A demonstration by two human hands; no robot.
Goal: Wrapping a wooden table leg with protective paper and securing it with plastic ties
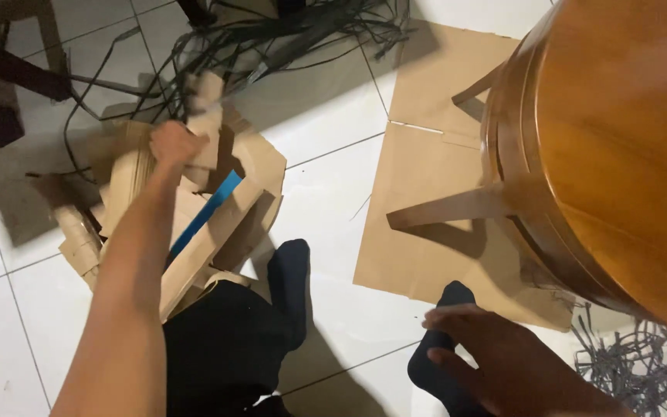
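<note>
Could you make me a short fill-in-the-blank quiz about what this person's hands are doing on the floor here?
1. The left hand is closed in a grip on a strip of brown ____.
2. The right hand hovers open and holds ____.
3. The round wooden stool stands on a flat brown cardboard sheet on the white ____ floor.

Missing words: cardboard; nothing; tiled

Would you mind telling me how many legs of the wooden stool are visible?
2: one leg slants left over the flat cardboard sheet, another shows farther back by the seat's edge. Others may be hidden under the stool.
</note>
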